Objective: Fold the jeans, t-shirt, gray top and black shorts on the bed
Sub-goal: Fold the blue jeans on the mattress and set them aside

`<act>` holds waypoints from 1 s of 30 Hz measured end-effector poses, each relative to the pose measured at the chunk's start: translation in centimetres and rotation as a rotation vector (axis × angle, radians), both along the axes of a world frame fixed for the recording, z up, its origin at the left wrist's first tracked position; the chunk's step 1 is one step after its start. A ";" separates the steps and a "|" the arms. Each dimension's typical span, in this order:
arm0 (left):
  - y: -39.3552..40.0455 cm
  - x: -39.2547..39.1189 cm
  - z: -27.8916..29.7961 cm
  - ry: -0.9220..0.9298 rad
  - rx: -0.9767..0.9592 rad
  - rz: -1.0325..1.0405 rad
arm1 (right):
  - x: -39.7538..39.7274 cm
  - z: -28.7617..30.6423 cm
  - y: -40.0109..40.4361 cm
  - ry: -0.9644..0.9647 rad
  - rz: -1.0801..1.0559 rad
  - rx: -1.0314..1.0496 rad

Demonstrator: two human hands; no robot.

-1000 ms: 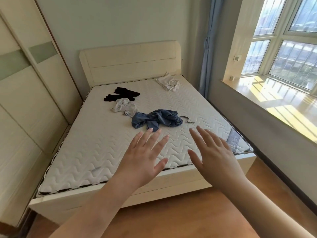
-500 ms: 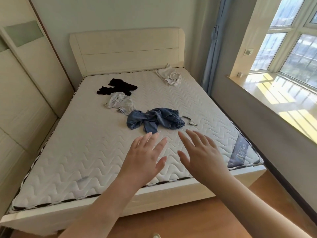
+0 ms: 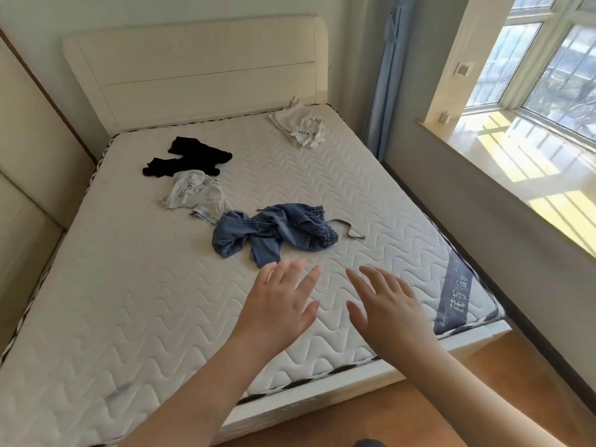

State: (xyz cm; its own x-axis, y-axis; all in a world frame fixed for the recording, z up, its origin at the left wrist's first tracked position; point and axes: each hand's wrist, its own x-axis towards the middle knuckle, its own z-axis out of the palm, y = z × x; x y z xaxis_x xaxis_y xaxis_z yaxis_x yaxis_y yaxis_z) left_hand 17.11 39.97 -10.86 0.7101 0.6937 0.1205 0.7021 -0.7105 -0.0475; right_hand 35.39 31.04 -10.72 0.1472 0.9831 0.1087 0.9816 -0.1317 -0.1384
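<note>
A: Where are the four garments found on the bed (image 3: 106,317)?

B: The jeans (image 3: 274,230) are seen crumpled near the middle of the mattress, with a loose drawstring trailed out toward the window side. The gray top (image 3: 196,195) is bunched just beside them, toward the headboard (image 3: 200,69), and its far edge is touched by the black shorts (image 3: 190,158). The t-shirt (image 3: 301,129) is left well apart, in the far corner by the blue curtain (image 3: 383,75).

A: And the hands?

B: Nothing is held. The left hand (image 3: 277,309) and the right hand (image 3: 387,312) are both stretched forward, palms down and fingers spread, above the bare mattress just short of the jeans.

A: Why are they carried like that?

B: Probably the nearest garment is being reached for; spread fingers are suited to gathering and flattening the denim. No folding is judged to be done yet.
</note>
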 end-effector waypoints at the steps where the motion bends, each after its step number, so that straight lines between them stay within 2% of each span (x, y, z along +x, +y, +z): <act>1: 1.1 1.1 -0.4 -0.002 -0.012 0.002 | 1.0 -0.6 1.0 0.001 -0.008 0.031; 7: 8.7 8.9 -3.5 -0.008 -0.066 0.026 | 8.1 -3.7 8.0 0.032 0.006 0.019; 15: 18.0 17.6 -7.2 0.076 -0.171 0.160 | 19.3 -8.7 19.1 0.103 0.092 -0.156; 22: 23.3 18.9 -10.7 0.084 -0.210 0.217 | 22.1 -14.5 28.3 0.184 0.132 -0.250; 30: 30.5 20.8 -20.8 0.133 -0.315 0.225 | 22.4 -24.2 37.5 0.237 0.117 -0.343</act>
State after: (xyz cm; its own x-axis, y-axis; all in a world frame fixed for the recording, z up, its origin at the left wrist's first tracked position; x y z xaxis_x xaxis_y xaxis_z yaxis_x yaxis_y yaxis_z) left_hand 37.95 70.46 -31.67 0.5314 0.8219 -0.2054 0.8442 -0.5340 0.0471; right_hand 57.83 68.50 -34.97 0.0137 0.9679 -0.2509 0.9388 -0.0988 -0.3299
